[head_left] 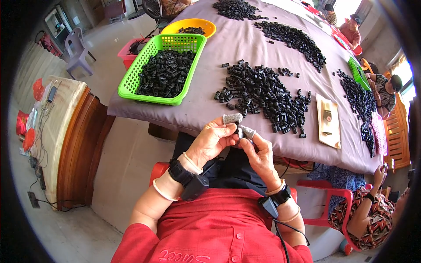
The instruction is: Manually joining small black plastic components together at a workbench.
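Up on the table, which is draped in a mauve-grey cloth, a bright green plastic basket with a latticed wall sits at the left corner, heaped with small black plastic parts. Just beyond it, touching its far rim, is a round yellow bowl holding a few more of the same parts. A pink crate shows beside the basket, below the table edge. Loose black parts lie in a broad pile in front of the person, with two further piles toward the far end. To the right of the near pile rests a flat, pale rectangular tray carrying a couple of small dark items. A second green basket lies further right, near a long dark strip of parts. No label or sign can be read.

At the near table edge the two hands meet over the lap. The left hand is curled, its thumb in a grey knitted finger cot, pinching a small black part between thumb and forefinger. The right hand is likewise closed in, its grey-capped fingertip pressed to the same part from the other side. Both wrists carry a black strapped device and a pale bangle. Another person in patterned clothes sits on a red chair at the lower right.
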`<state>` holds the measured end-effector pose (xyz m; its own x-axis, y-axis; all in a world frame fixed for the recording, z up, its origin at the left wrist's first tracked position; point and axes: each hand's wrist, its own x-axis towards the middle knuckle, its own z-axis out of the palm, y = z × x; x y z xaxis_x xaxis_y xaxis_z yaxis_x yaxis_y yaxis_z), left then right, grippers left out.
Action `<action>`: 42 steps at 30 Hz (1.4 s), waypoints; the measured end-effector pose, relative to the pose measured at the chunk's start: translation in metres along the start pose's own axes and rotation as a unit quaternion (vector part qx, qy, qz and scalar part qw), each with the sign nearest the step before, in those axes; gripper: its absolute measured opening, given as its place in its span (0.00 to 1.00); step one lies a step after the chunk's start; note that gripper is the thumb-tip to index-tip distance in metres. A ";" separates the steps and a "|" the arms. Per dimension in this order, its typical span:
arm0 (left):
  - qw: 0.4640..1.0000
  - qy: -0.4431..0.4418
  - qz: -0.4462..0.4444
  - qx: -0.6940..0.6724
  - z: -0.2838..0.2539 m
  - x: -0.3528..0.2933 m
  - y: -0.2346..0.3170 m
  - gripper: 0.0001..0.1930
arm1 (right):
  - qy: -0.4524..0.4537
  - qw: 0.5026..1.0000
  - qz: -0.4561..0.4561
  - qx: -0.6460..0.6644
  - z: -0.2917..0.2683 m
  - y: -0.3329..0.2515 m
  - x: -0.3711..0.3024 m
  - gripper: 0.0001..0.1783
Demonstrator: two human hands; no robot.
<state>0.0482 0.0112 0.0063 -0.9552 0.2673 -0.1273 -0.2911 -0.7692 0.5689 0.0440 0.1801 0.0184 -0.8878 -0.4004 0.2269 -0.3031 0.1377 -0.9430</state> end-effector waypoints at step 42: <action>0.999 -0.017 -0.035 0.023 -0.002 -0.001 0.004 0.12 | -0.011 0.999 -0.017 -0.044 -0.001 0.002 0.001 0.11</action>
<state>0.0478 0.0067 0.0076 -0.9301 0.3396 -0.1397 -0.3527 -0.7203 0.5974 0.0428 0.1808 0.0172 -0.8692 -0.4250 0.2527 -0.3634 0.2025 -0.9094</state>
